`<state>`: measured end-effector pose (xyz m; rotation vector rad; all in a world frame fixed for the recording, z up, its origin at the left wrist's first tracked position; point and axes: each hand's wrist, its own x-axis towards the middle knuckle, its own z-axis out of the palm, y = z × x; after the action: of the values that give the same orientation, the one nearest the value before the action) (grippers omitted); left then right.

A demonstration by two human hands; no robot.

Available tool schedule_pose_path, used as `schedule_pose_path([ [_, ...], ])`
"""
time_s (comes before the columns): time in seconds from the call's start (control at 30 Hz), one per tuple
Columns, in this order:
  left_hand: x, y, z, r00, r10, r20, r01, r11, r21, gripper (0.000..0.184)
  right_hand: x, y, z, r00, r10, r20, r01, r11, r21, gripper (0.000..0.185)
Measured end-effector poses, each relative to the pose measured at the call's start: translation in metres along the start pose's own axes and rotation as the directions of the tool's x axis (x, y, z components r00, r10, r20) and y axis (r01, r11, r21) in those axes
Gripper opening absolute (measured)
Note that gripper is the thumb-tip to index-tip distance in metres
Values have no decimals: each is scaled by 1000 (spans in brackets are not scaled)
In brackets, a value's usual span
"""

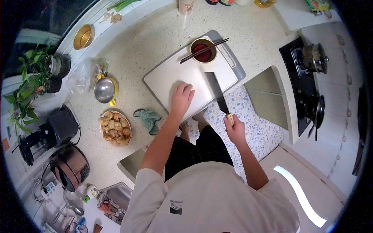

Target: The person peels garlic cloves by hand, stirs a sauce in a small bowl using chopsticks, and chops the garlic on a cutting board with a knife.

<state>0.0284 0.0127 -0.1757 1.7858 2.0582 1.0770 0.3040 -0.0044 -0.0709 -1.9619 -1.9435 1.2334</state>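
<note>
My right hand [235,130] is wrapped round the light handle of a kitchen knife [217,93]. Its long dark blade points away from me, over the right part of the cutting board [167,75]. My left hand [182,100] rests on the board with its fingers curled, left of the blade and apart from it. A small pale piece [193,89] shows at those fingertips, too small to name. Toward the board's far right corner stands a bowl [203,61] of dark red liquid, with a pair of chopsticks [186,59] laid across its rim.
Left on the counter are a bowl of browned chunks [115,128], a teal cloth [147,119] and a steel bowl [105,90] in a yellow holder. A rice cooker [70,167] stands near the sink [120,194]. Pots sit on the stove [297,81] at right.
</note>
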Motion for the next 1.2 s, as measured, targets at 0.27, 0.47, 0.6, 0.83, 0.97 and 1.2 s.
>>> schedule_pose_path([
  [0.27,-15,-4,-22,996,-89,18,89,996,13,37,7,-17,28,991,-134,-3,133,983,-125,30],
  [0.47,-7,0,-24,1000,1,-30,-2,999,-40,34,12,-17,33,993,-115,18,116,984,-132,31],
  [0.6,-8,-2,-16,1000,-14,1,14,999,-37,35,12,-16,33,991,-130,15,131,986,-101,32],
  [0.83,-4,-6,-13,998,57,0,-57,998,-19,29,7,-19,38,986,-147,73,156,978,-138,33],
  [0.97,-2,-6,-11,995,96,-35,-97,995,-15,25,4,-21,39,988,-122,93,137,975,-173,32],
  [1.2,3,-6,-8,990,125,-68,-126,992,-13,18,-1,-25,36,993,-104,48,110,984,-139,33],
])
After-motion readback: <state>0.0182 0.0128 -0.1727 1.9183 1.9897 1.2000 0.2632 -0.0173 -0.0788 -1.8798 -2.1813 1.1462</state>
